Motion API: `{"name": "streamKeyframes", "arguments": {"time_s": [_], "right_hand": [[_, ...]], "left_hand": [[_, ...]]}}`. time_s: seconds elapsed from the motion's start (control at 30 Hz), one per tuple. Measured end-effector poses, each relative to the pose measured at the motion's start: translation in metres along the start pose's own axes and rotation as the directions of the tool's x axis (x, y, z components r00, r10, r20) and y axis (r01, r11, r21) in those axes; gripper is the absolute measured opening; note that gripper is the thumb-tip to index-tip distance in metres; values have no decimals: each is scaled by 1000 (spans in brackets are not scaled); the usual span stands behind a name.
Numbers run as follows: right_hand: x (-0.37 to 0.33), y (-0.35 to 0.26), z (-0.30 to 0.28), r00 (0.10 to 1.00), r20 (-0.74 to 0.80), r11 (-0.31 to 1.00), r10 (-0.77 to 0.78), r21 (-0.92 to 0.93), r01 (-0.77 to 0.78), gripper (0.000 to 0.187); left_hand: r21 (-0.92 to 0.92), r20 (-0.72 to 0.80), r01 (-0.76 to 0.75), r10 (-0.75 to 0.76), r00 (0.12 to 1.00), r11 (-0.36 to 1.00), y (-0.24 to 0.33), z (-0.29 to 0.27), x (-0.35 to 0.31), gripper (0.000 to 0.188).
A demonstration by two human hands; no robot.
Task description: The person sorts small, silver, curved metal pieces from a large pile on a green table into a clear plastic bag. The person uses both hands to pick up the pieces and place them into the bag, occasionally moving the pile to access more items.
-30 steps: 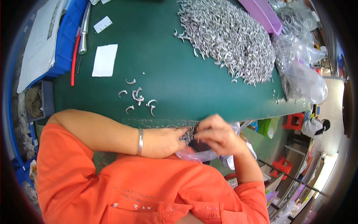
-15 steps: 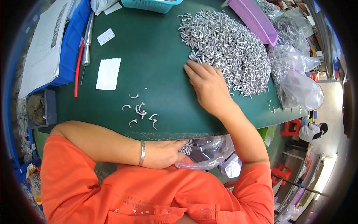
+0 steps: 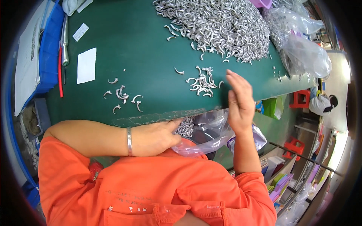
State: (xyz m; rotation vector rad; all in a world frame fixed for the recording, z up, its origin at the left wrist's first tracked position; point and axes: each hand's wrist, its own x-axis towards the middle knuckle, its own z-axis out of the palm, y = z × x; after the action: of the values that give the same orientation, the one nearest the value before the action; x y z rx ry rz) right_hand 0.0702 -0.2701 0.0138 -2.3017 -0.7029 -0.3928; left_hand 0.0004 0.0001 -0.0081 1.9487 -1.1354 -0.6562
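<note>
Hands: left [image 3: 154,138] at filmy clear bag [image 3: 205,146], right [image 3: 241,103] beside curved silvery pieces [image 3: 203,82].

The person's left forearm [image 3: 96,137] lies nearly level across the lower left of the frame, its bent elbow [image 3: 56,132] out at the far left. The wrist is almost straight, and the left hand [image 3: 154,138] sits just left of the lower centre, back toward the camera, fingers reaching right. Its thumb is parted from the index finger; the other fingertips are hidden. The right forearm [image 3: 246,152] stands nearly upright, right of centre. Above it the right hand [image 3: 241,103] is turned edge-on, fingers extended close together toward the top of the frame and leaning slightly left, thumb raised apart from them.
</note>
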Motion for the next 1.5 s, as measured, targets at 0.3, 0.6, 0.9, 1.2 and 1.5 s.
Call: {"name": "streamKeyframes", "arguments": {"time_s": [0.3, 0.6, 0.9, 1.2, 1.5], "right_hand": [[-20, -13, 16, 999, -42, 996, 8, -89, -11, 22], [-21, -14, 20, 999, -19, 999, -48, -6, 47, 23], [-8, -24, 23, 998, 2, 995, -57, 81, 57, 18], [-26, -20, 6, 985, 91, 980, -145, 148, 130, 20], [-13, -8, 17, 998, 5, 995, -59, 79, 58, 23]], "left_hand": [[77, -41, -55, 58, 997, 996, 4, -5, 0, 25], [87, -20, -36, 38, 999, 996, 6, -6, 2, 22], [68, 16, -7, 6, 1000, 998, 5, -8, 2, 23], [22, 37, 20, -21, 999, 1000, 5, -5, 4, 22], [133, -434, 148, -77, 897, 980, 38, -42, 14, 25]]}}
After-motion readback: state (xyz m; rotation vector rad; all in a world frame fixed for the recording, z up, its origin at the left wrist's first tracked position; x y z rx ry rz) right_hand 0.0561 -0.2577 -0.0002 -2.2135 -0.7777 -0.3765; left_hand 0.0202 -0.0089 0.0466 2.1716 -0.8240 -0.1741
